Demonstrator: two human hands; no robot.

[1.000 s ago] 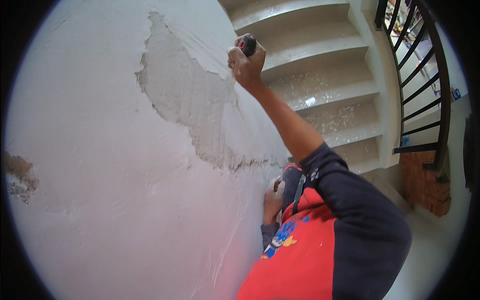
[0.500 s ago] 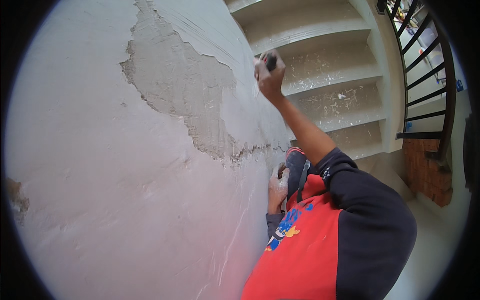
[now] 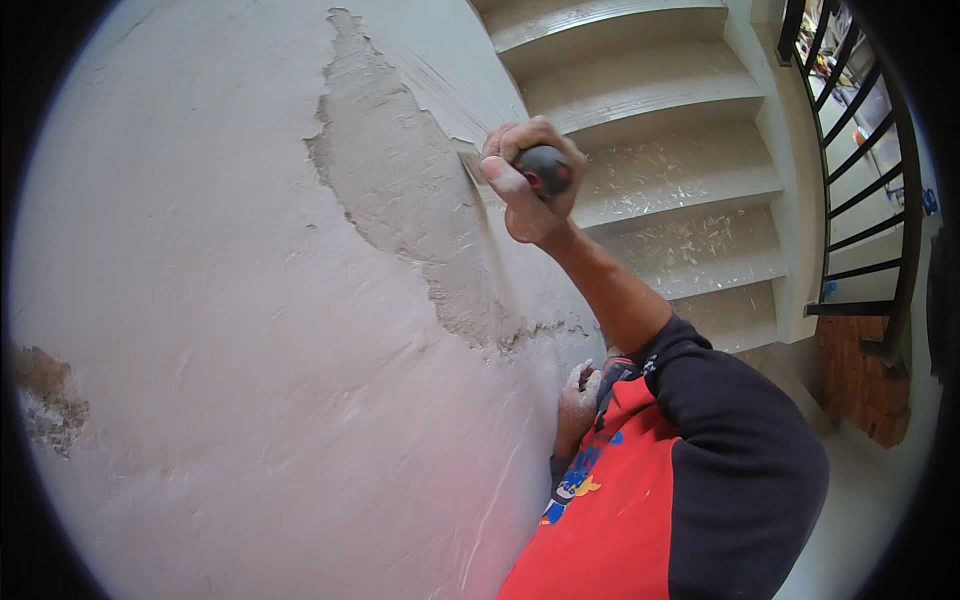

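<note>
Whitewashed plaster wall [image 3: 230, 330], filling the left and centre, carried a small bare spot [image 3: 40, 395] at its far left edge and a large scraped patch [image 3: 400, 190] of grey render higher up. Left hand [image 3: 577, 405], dusted white, rested low against the wall beside the red shirt, its grip not discernible; right hand [image 3: 525, 185], raised, was closed round the dark handle of a scraper [image 3: 543, 168] pressed at the patch's right edge. Concrete stairs [image 3: 660, 150] and black railing [image 3: 860, 170] stood to the right.
</note>
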